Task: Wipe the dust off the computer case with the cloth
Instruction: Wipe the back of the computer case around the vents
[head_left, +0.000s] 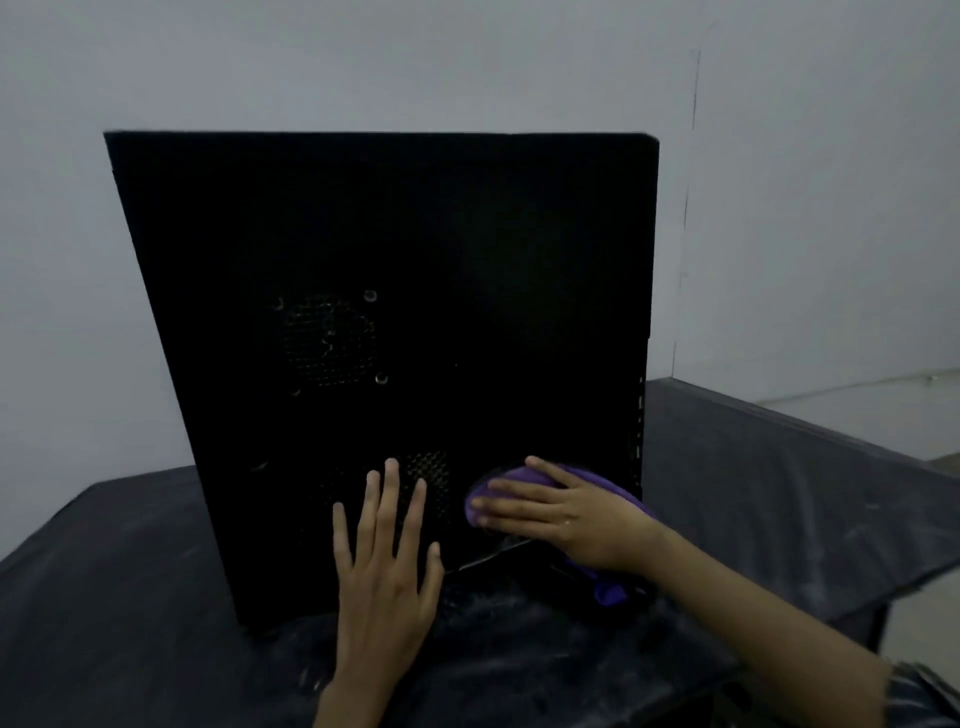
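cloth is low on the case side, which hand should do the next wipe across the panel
Right. The right hand already presses the purple cloth flat against the case. The left hand lies open on the panel with no cloth, apparently steadying it.

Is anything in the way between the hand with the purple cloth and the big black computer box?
Nothing visible is. The right hand presses the purple cloth flat against the low right part of the computer case. The left hand rests flat on the panel beside it, over a vent, apart from the cloth.
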